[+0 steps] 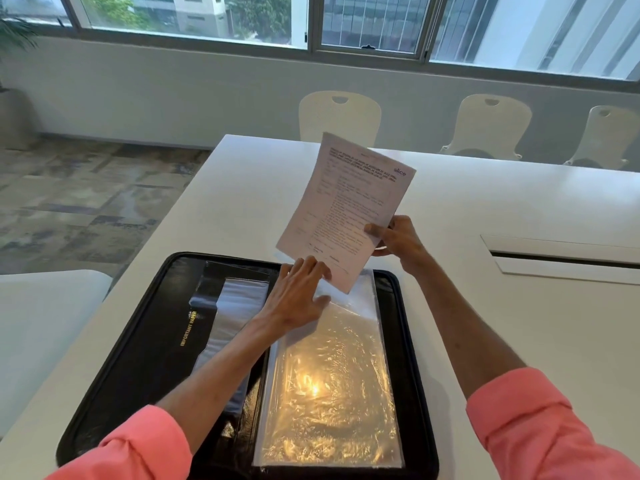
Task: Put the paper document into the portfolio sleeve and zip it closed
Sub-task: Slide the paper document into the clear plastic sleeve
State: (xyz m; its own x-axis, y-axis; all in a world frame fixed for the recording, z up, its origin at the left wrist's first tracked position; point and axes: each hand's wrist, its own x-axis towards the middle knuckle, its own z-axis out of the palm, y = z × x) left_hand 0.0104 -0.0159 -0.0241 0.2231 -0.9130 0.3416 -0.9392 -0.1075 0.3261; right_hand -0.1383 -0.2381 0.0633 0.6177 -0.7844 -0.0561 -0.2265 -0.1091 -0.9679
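A black zip portfolio [145,344] lies open on the white table [485,209] in front of me. Its right half holds clear plastic sleeves [332,382] that glare with reflected light. My right hand [398,237] grips a printed paper document [346,209] by its right edge and holds it tilted above the far end of the sleeves. The sheet's lower corner sits at the sleeve's top opening. My left hand [298,296] rests on the top of the sleeve, its fingers touching the plastic and the paper's lower edge; whether it pinches the plastic is unclear.
The portfolio's left flap reads "IMPORTANT PAPER" and carries a pocket with a pale insert [239,306]. A cable slot [561,258] is cut into the table at the right. White chairs [339,116] stand behind the far edge, under windows. Another white surface [45,323] sits at the left.
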